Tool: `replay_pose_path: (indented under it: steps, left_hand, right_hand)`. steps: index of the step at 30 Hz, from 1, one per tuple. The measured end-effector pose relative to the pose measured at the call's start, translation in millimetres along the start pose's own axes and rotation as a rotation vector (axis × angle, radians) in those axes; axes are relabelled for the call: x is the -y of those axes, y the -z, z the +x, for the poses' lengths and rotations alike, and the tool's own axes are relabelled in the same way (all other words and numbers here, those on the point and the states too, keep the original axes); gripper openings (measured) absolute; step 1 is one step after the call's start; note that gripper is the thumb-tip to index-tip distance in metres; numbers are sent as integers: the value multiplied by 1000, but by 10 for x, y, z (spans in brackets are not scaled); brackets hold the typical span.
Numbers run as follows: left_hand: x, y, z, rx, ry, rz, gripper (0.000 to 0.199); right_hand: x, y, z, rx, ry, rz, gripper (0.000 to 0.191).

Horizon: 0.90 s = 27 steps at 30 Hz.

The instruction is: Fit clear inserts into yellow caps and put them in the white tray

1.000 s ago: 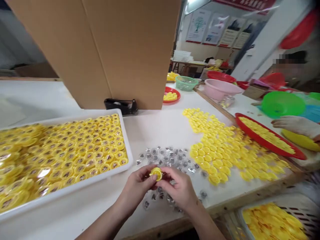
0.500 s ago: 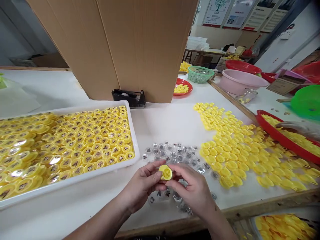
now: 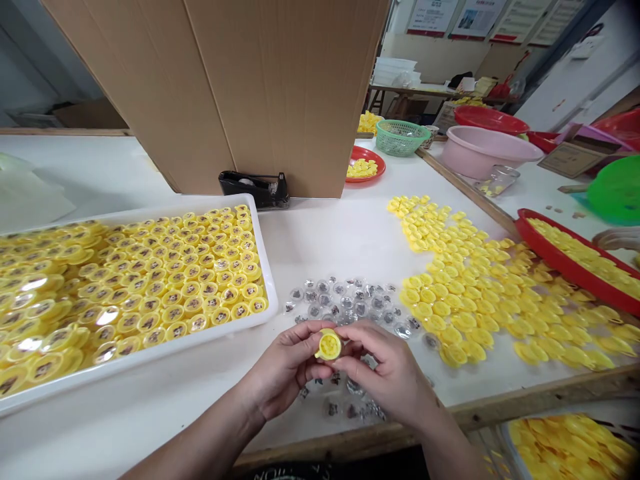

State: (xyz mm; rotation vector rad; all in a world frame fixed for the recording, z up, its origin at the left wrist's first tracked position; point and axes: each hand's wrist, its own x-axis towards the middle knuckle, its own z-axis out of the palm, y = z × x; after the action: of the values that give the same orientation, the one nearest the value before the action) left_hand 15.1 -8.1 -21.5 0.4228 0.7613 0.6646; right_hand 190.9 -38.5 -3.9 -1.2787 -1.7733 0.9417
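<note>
A small round yellow piece with a tab at its lower left is held between both hands near the table's front edge. My left hand pinches it from the left, and my right hand grips its right side. Small clear domes with dark pictures lie on the table beyond and beneath the hands. Many yellow pieces are spread to the right. On the left, a white tray holds rows of yellow pieces with pictures in them.
A large cardboard box stands behind a black tape dispenser. At the right are a red tray of yellow pieces, a pink basin and a green basket. A container of yellow pieces sits below the table edge.
The yellow piece has turned in the fingers, so its tab now points down to the left. The view has tilted slightly downward. A pale hand-like shape at the far right has moved away rightward.
</note>
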Motion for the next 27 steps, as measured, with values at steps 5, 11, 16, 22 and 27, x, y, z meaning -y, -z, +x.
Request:
replay_pose_path:
  steps: [5, 11, 16, 22, 27]
  left_hand:
    - [12, -28, -16, 35, -54, 6, 26]
    - [63, -59, -22, 18, -73, 90, 31]
    - [61, -49, -22, -7, -46, 210, 34]
    - [25, -44, -1, -52, -47, 297, 34]
    - [30, -43, -12, -66, -69, 357, 34]
  right_hand:
    - [46, 9, -20, -48, 86, -88, 33]
    - [93, 28, -42, 26, 110, -219, 26]
    - [140, 51, -39, 107, 100, -252, 31]
    - [156, 22, -26, 152, 89, -322, 30]
    - [151, -45, -40, 107, 103, -394, 25]
